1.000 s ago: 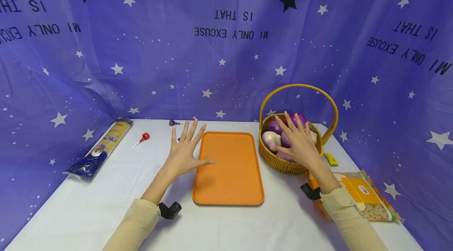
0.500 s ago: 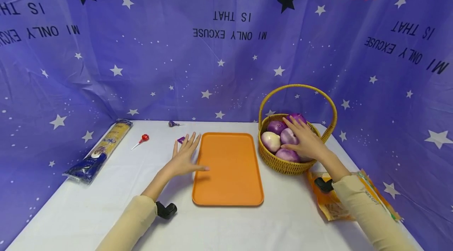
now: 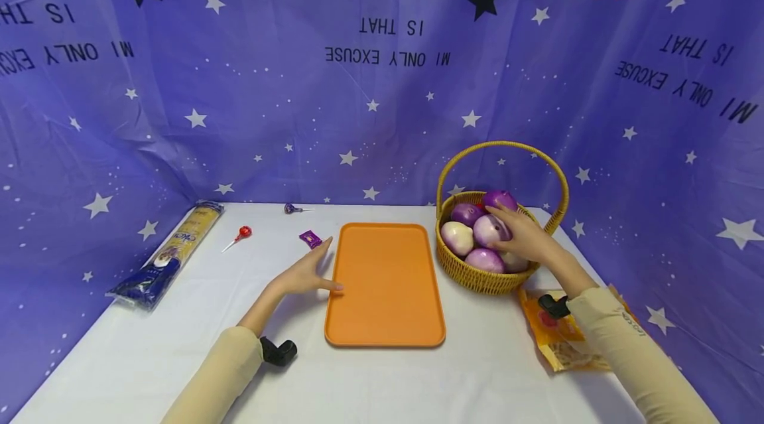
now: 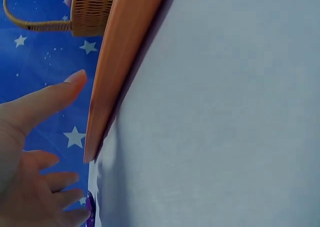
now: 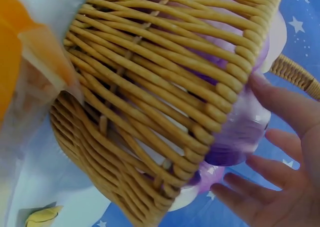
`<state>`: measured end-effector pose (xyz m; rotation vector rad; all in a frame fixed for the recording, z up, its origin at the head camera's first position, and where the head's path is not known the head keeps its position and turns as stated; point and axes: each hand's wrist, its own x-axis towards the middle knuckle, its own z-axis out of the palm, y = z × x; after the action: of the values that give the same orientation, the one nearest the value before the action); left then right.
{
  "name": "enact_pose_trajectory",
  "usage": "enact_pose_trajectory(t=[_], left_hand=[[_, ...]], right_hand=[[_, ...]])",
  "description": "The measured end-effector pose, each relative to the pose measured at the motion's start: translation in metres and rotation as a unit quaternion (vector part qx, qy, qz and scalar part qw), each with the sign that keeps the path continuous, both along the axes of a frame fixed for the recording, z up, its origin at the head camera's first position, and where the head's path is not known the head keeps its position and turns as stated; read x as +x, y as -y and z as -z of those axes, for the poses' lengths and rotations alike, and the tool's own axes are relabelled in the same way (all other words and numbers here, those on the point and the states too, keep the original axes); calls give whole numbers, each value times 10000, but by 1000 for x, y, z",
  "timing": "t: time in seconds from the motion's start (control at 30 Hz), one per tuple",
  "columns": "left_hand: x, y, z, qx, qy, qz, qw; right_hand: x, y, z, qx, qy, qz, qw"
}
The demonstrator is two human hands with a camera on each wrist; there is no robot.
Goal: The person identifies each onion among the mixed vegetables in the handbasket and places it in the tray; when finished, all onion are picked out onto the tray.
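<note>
**Head view first: right hand on an onion in the basket, left hand waiting by the tray**

Head view: the right hand (image 3: 525, 241) is down in the wicker basket (image 3: 477, 278), fingers curled over a purple-and-white onion (image 3: 491, 229) near the middle of the pile. The onion sits with other onions touching it on every side, under the arched handle. It is close to round, so it has no clear long axis, and which way its top points I cannot tell. To do this well, I'd say wrap the fingers low around its sides and lift straight up, clear of the handle. The left hand (image 3: 304, 271) lies flat and relaxed on the white table (image 3: 149, 351), thumb at the left edge of the orange tray (image 3: 388, 284). The tray's long axis runs away from the person.

Left wrist view: the fingers (image 4: 45, 102) are straight and spread, gripping nothing, just beside the tray rim (image 4: 120, 52).

Right wrist view: past the basket weave (image 5: 150, 102), the fingers (image 5: 280, 102) cup a glossy purple onion (image 5: 240, 132). Contact looks light, so I'd judge the grip not yet firm.
</note>
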<state>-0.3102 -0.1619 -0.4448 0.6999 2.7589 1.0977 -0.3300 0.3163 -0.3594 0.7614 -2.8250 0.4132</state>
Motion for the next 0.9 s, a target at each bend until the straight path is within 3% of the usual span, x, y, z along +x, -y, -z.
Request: enact_pose_trajectory(t=[0.17, 0.57, 0.9], left_hand=[[-2, 3, 2, 138, 395, 51, 9991], [-2, 8, 3, -2, 480, 300, 9984], [-4, 8, 4, -213, 372, 274, 9987]], right_hand=[[-3, -1, 5, -177, -15, 2, 9998], [6, 0, -3, -530, -73, 312, 9981], [30, 19, -19, -1010, -645, 85, 9928]])
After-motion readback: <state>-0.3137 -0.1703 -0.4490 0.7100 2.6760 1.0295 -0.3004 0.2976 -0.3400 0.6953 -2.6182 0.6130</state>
